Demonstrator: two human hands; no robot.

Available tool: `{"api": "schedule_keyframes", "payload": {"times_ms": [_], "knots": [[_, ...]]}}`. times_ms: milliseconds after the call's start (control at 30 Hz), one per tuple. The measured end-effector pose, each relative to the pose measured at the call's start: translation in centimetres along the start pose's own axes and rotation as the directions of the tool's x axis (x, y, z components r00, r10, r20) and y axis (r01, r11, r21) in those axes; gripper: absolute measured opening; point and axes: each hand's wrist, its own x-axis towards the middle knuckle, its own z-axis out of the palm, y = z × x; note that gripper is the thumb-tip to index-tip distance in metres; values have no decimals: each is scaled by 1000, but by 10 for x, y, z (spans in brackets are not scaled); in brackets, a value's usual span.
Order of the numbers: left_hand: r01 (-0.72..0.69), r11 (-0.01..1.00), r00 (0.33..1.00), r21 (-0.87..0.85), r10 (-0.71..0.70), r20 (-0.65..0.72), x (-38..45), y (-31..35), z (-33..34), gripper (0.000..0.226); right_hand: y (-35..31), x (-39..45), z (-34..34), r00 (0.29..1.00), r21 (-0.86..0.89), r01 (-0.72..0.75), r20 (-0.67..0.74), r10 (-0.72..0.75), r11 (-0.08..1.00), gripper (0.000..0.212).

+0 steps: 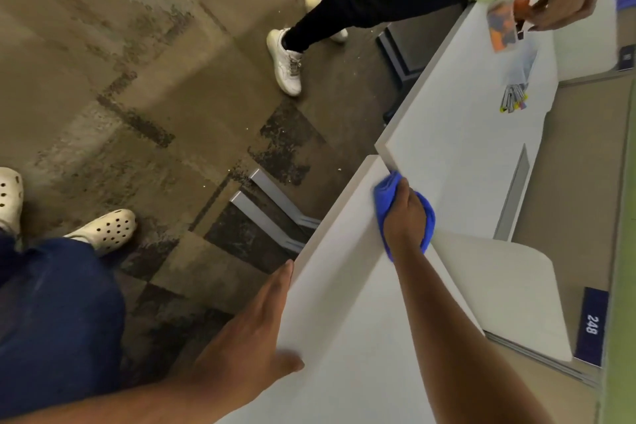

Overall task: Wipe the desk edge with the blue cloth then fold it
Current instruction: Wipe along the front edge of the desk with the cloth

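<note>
The blue cloth [385, 198] is bunched up under my right hand [406, 217], which presses it onto the white desk [347, 286] near the desk's far corner, where it meets a second white desk [457, 144]. Blue fabric shows on both sides of the hand. My left hand [256, 330] lies along the near desk's left edge, fingers straight down the side and thumb resting on top, holding nothing.
Another person stands at the far desk, a hand [564, 7] over orange items [506, 24]; their white shoe [285, 62] is on the carpet. Markers [514, 98] lie on that desk. Grey desk legs [272, 213] sit below the edge. My white clogs [106, 231] are at left.
</note>
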Motion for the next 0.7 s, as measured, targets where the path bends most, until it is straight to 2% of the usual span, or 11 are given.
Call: {"api": "schedule_keyframes", "payload": {"times_ms": [133, 233, 300, 367, 400, 467, 533, 600, 633, 667, 700], "knots": [[-19, 1000, 1000, 22, 19, 0, 1, -4, 2, 132, -31, -4, 17, 998, -157, -14, -64, 4, 988, 42], [6, 1000, 1000, 18, -6, 2, 3, -4, 3, 134, -70, -12, 20, 995, -61, 32, -92, -38, 998, 43], [48, 998, 999, 29, -48, 5, 4, -3, 5, 136, -104, -27, 27, 981, -30, 151, -118, -154, 988, 43], [87, 995, 996, 57, -87, 6, 5, 0, 3, 137, -127, -54, 40, 938, -106, 346, 4, -348, 932, 40], [86, 988, 996, 126, -81, -49, 5, 3, 0, 139, -129, -70, 51, 909, -95, 408, 132, -394, 908, 38], [38, 947, 980, 319, 27, -197, 5, 7, -7, 139, -127, -100, 65, 861, -63, 408, 358, -361, 911, 30], [-2, 903, 982, 430, 83, -169, 5, 12, -13, 138, -115, -115, 74, 868, -134, 375, 399, -297, 917, 23], [-13, 924, 994, 382, 55, -99, 4, 15, -12, 137, -109, -114, 75, 868, -337, 399, 438, -233, 853, 24], [-18, 941, 995, 338, 49, -83, 4, 16, -11, 136, -109, -113, 69, 874, -413, 418, 425, -235, 809, 29], [-12, 959, 996, 282, 37, -83, 5, 16, -11, 136, -105, -108, 63, 869, -476, 472, 394, -300, 742, 36], [9, 971, 996, 237, 11, -85, 6, 15, -10, 136, -100, -104, 57, 860, -461, 504, 350, -372, 730, 43]]}}
